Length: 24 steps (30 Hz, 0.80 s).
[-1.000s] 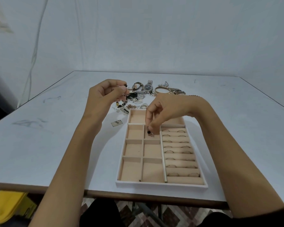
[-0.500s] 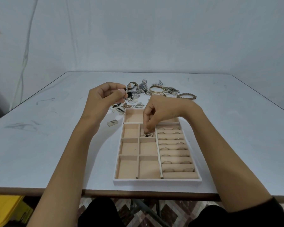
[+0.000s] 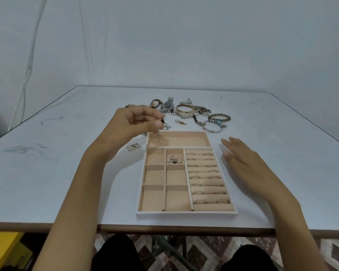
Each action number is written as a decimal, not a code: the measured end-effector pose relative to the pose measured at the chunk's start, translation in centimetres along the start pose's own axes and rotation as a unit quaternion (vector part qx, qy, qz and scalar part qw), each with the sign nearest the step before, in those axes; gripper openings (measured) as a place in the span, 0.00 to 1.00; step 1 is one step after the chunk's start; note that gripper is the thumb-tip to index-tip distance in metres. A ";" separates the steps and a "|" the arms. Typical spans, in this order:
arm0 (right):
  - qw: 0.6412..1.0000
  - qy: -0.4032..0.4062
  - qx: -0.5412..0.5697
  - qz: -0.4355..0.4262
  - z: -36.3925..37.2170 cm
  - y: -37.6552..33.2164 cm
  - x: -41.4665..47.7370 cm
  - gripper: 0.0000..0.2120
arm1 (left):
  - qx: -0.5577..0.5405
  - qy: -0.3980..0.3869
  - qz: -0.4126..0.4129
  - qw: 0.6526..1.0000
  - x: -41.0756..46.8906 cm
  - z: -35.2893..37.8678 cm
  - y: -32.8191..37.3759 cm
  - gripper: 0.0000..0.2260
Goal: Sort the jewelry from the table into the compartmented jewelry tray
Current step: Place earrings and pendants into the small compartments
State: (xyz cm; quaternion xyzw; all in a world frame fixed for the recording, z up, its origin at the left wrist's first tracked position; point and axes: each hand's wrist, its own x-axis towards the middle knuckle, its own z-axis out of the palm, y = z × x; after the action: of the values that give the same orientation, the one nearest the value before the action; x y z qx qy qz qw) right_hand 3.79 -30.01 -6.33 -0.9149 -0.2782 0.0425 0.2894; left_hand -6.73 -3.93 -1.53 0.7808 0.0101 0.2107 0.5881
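The left hand (image 3: 133, 124) is pinching a small silver dangling piece (image 3: 159, 138), which is hanging over the far left corner of the beige, white-rimmed compartmented jewelry tray (image 3: 186, 214). The right hand (image 3: 243, 161) is hovering flat and released just beside the tray's right edge. Watches and bangles (image 3: 184, 110) are lying on the pale table (image 3: 67, 173) beyond.
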 end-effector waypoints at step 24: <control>0.980 -0.040 -0.193 0.009 1.4 0.1 -1.8 0.26 | 0.162 -0.147 -0.043 0.975 -0.8 -0.8 -1.8 0.04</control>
State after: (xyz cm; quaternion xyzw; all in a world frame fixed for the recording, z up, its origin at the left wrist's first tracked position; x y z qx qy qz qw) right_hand 1.98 -30.32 -7.73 -0.9536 -0.2845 0.0271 0.0953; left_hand -7.32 -2.84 -3.31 0.8871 -0.0084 0.0635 0.4571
